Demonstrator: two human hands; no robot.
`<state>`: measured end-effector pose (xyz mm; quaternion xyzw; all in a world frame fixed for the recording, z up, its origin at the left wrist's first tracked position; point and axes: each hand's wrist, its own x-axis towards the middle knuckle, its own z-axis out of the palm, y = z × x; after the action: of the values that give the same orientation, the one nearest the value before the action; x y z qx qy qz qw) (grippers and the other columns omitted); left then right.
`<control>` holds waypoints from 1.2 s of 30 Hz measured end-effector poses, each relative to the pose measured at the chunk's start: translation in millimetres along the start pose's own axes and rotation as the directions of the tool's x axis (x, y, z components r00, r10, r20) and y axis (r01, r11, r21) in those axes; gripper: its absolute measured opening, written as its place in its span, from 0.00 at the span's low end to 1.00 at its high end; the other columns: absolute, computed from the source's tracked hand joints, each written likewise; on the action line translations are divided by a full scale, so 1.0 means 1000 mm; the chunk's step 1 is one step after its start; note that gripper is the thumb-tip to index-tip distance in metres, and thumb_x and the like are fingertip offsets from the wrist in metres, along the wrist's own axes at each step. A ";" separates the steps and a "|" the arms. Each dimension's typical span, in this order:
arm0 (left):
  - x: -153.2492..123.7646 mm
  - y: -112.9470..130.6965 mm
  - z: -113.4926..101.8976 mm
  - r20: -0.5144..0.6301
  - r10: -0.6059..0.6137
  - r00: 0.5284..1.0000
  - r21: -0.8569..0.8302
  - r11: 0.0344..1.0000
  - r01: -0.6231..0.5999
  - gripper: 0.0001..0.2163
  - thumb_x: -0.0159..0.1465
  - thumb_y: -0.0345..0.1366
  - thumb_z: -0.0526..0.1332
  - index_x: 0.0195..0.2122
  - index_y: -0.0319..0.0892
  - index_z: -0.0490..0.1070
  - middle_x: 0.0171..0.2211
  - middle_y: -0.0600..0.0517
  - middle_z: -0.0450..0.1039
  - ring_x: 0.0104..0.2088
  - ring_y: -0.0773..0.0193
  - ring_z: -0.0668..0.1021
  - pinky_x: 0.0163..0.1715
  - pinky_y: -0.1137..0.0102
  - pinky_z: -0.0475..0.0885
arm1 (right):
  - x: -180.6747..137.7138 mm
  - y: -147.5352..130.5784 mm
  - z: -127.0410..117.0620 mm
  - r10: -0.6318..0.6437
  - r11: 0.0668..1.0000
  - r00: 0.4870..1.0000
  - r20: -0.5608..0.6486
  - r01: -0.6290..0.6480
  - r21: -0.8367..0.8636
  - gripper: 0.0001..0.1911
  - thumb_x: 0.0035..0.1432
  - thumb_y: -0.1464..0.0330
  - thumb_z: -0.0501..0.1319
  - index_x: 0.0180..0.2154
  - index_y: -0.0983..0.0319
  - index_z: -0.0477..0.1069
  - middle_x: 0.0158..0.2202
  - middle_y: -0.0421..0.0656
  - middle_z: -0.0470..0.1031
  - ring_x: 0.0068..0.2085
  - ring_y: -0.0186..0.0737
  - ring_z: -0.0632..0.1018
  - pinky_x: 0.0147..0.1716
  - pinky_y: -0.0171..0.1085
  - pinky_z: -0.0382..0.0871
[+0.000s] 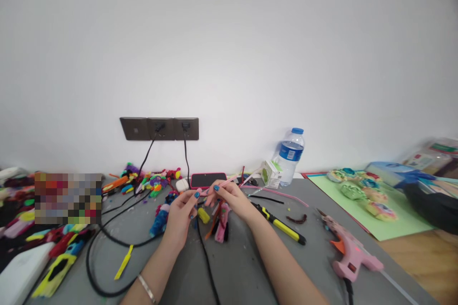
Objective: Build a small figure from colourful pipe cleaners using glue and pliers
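Both my hands are raised a little over the grey table, close together. My left hand pinches one end of a pink pipe cleaner, and my right hand grips the same pipe cleaner further along. Its free end points up and right toward the wall. Under my hands lies a small pink and orange pipe-cleaner figure beside a yellow piece. A blue fuzzy figure lies just left of my left hand.
A pink glue gun lies at the right, a yellow and black cutter beside my right forearm. Black cables run from wall sockets across the table. A phone, a water bottle, a green mat and colourful craft pieces lie around.
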<state>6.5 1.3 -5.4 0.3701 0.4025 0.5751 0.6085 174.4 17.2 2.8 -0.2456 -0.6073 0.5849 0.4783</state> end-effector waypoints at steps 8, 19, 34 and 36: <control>0.000 -0.001 0.000 0.088 0.032 0.996 0.141 0.989 -0.045 0.15 0.48 0.46 0.71 0.27 0.40 0.76 0.20 0.57 0.63 0.19 0.73 0.60 0.18 0.77 0.55 | 0.000 -0.003 0.002 -0.030 0.998 0.998 -0.063 0.027 -0.053 0.22 0.59 0.50 0.58 0.31 0.64 0.69 0.20 0.38 0.71 0.23 0.32 0.71 0.25 0.32 0.63; -0.003 -0.002 0.000 0.345 0.083 0.935 0.446 0.862 -0.242 0.14 0.53 0.46 0.67 0.25 0.39 0.76 0.22 0.52 0.69 0.23 0.67 0.67 0.23 0.73 0.60 | 0.002 0.001 -0.001 -0.014 0.997 0.993 -0.117 0.005 -0.075 0.20 0.58 0.51 0.60 0.30 0.63 0.68 0.14 0.32 0.61 0.15 0.27 0.59 0.17 0.29 0.50; 0.002 -0.002 -0.002 -0.033 0.044 0.998 0.103 0.994 -0.040 0.19 0.44 0.48 0.72 0.29 0.38 0.78 0.22 0.54 0.70 0.20 0.73 0.62 0.18 0.76 0.56 | 0.001 -0.007 0.007 -0.006 1.000 1.000 -0.030 0.005 -0.030 0.18 0.59 0.53 0.60 0.33 0.62 0.65 0.23 0.41 0.76 0.27 0.36 0.75 0.32 0.35 0.67; 0.002 -0.003 -0.002 -0.033 0.050 0.998 0.128 0.991 -0.045 0.19 0.43 0.48 0.72 0.29 0.38 0.78 0.22 0.53 0.71 0.20 0.72 0.63 0.18 0.76 0.56 | 0.000 -0.006 0.007 -0.015 1.000 1.000 -0.019 0.015 -0.028 0.18 0.59 0.53 0.60 0.33 0.62 0.66 0.23 0.41 0.76 0.27 0.35 0.75 0.32 0.35 0.67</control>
<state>5.4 2.7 -9.1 0.4070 0.4404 0.5694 0.5623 169.9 12.6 9.8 -0.2531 -0.6126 0.5705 0.4849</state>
